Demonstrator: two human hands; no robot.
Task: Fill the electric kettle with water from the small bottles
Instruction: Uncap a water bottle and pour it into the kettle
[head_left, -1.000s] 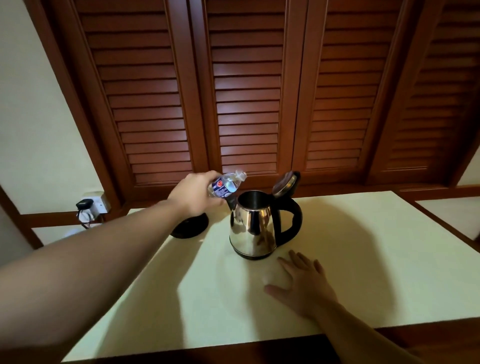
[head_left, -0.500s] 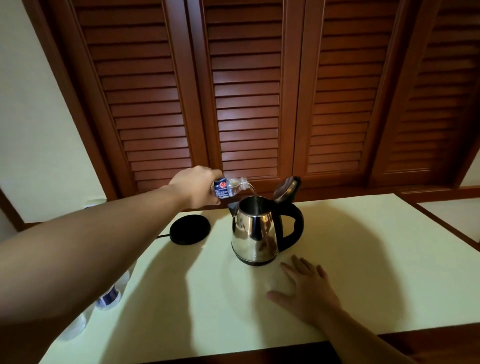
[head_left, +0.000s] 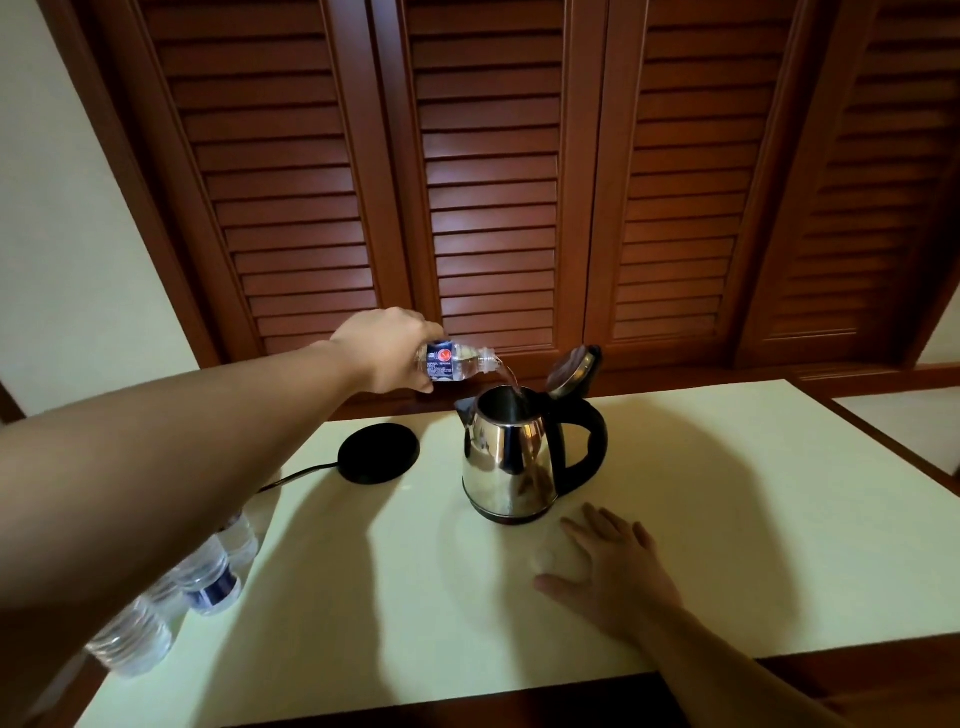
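Observation:
A shiny steel electric kettle (head_left: 511, 462) with a black handle stands on the pale table (head_left: 727, 509), its lid (head_left: 574, 370) tipped open at the back. My left hand (head_left: 392, 345) grips a small clear water bottle (head_left: 454, 362) with a dark label, held on its side above the kettle's left rim. A thin stream of water runs from its mouth into the kettle. My right hand (head_left: 615, 569) lies flat on the table just in front and right of the kettle, fingers spread, holding nothing.
The kettle's black round base (head_left: 378, 453) with its cord sits left of the kettle. Several more small bottles (head_left: 208, 571) stand at the table's left edge under my forearm. Brown louvred doors (head_left: 493, 208) rise behind the table. A small pale cap-like disc (head_left: 546, 558) lies by my right thumb.
The bottle has tipped from neck-up to level, and water now streams into the kettle. The view has shifted, bringing the bottles at the left edge into sight. My right hand stayed put.

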